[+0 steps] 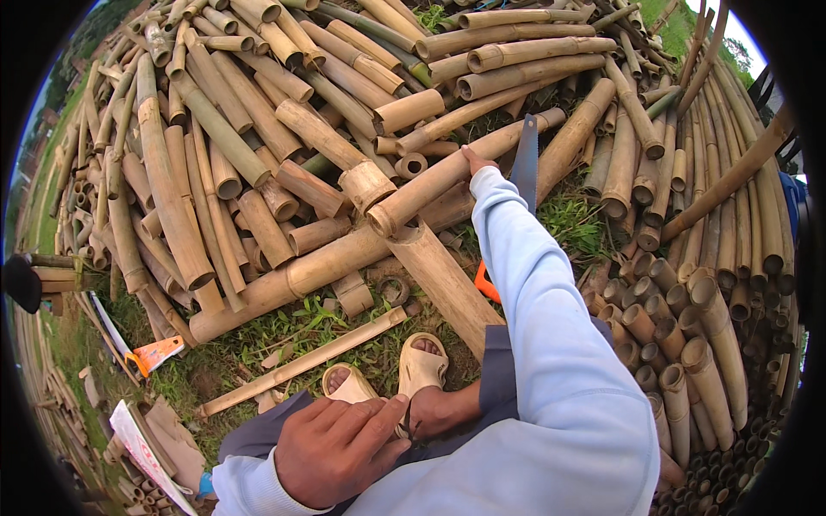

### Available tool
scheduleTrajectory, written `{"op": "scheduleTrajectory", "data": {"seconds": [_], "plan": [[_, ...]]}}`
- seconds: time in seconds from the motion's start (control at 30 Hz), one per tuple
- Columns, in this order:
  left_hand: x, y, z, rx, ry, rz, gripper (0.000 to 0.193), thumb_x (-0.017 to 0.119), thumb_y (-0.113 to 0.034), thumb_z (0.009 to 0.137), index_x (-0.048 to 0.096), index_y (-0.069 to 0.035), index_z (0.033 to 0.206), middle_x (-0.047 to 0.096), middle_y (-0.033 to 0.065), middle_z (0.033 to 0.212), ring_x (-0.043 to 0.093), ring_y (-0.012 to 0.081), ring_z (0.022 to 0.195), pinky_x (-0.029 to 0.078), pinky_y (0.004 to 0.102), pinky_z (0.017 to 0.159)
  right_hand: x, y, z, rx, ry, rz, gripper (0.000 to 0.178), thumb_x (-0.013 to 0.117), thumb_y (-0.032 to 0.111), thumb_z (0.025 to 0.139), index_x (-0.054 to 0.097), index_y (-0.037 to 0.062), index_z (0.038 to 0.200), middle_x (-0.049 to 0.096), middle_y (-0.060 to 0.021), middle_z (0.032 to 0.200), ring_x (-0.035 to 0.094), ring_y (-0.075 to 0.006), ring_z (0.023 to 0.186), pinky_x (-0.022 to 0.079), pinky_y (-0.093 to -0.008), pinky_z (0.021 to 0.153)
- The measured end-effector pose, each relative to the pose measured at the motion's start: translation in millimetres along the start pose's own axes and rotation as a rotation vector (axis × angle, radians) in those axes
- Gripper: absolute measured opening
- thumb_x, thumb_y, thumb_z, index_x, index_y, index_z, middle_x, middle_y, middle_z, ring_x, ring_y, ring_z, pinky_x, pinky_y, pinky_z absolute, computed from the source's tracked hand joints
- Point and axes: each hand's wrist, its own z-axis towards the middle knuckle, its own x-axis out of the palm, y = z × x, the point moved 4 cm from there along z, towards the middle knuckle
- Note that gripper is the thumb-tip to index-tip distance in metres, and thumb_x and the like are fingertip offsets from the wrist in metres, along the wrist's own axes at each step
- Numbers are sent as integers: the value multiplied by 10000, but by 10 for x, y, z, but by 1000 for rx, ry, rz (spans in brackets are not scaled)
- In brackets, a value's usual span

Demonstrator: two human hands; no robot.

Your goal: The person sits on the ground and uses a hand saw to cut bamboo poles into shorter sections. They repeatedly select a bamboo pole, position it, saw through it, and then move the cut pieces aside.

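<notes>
My right hand (478, 160) is closed on the upper side of a bamboo pole (430, 191), its arm stretched forward in a light blue sleeve. The pole slants from near the middle up to the right, lying across other bamboo. Just right of that hand stands a handsaw (526, 163), blade upward. Part of its orange handle shows left of the forearm; the rest is hidden behind the sleeve. My left hand (344, 449) holds nothing and lies over my leg, palm down, fingers stretched out. A thick bamboo length (452, 288) slopes from under the pole toward my legs.
Cut bamboo (249, 112) is heaped across the far side. Upright bamboo stubs (688, 378) crowd the right. A second handsaw (157, 353) with an orange handle lies at left. A split bamboo strip (301, 363) lies on grass before my sandals (423, 365). A white sack (142, 447) is lower left.
</notes>
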Motion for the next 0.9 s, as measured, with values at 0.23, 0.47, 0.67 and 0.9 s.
{"op": "scheduleTrajectory", "data": {"seconds": [0.23,0.47,0.67,0.9], "plan": [[-103,-35,-37,68,-70,30,425,826,-237,790,703,-36,1144,719,52,916,676,181,727,519,302,637,84,364,-301,-22,305,683,676,869,400,805,561,27,1277,636,-145,1110,650,-277,924,590,-410,781],[15,-29,-196,137,-248,50,353,732,-171,805,693,1,1111,609,28,809,631,173,684,514,304,629,610,534,-1952,16,637,832,623,849,402,838,536,83,1273,557,-133,1145,588,-263,955,570,-410,838],[113,-36,-425,143,-299,113,340,668,-153,784,676,15,1080,580,33,771,637,175,705,507,306,640,1165,-282,-3363,79,719,785,517,825,349,878,600,46,1231,626,-107,1129,634,-252,1012,561,-422,898],[150,-19,-495,130,-380,149,363,670,-149,764,681,29,1081,620,28,779,651,166,714,521,278,666,2118,-1165,-4575,203,580,772,517,832,242,880,579,11,1267,667,-132,1173,682,-288,1021,559,-455,938]]}}
